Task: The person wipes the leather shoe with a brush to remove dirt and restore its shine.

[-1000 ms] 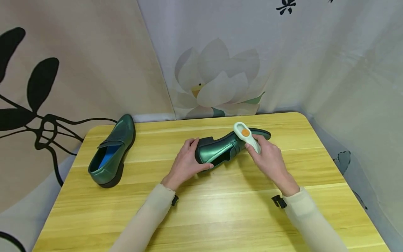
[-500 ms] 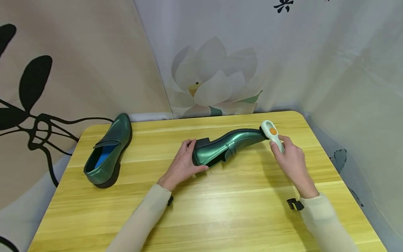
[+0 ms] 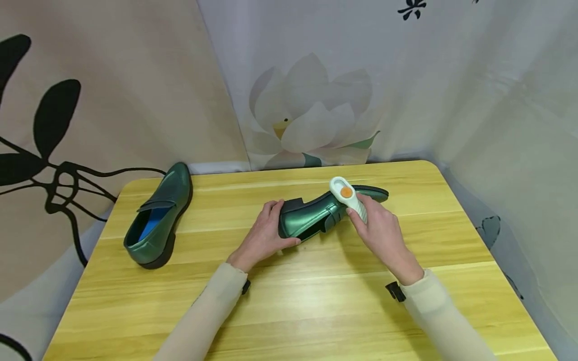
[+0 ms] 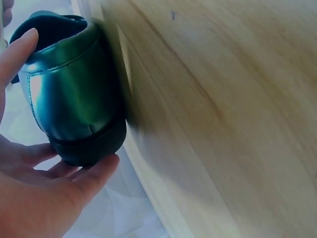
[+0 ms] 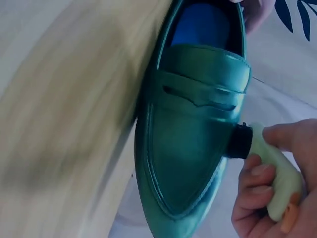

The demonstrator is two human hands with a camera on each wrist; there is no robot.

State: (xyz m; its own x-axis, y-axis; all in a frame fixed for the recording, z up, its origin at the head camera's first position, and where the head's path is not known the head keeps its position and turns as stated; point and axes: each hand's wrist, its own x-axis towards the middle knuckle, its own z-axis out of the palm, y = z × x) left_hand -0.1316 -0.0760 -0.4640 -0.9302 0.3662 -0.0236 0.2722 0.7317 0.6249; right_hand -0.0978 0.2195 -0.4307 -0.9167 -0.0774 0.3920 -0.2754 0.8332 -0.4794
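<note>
A shiny green loafer [image 3: 302,220] lies on its side, its toe pointing right in the head view. My left hand [image 3: 263,235] grips its heel end, thumb by the opening and fingers under the black heel, as the left wrist view shows. In my right hand [image 3: 380,231] is a small white-handled brush [image 3: 346,194] with an orange button. Its dark bristles [image 5: 239,141] press against the loafer's side, level with the strap, in the right wrist view. The blue insole [image 5: 200,27] shows inside the opening.
A second green loafer [image 3: 158,218] stands upright at the left of the wooden table [image 3: 316,311], toe toward the back edge. Behind the table hangs a pale curtain [image 3: 311,100] printed with a flower and dark leaves.
The brush went right to the loafer's toe half a second ago, and is now back left at mid-shoe. My left hand keeps its hold on the heel.
</note>
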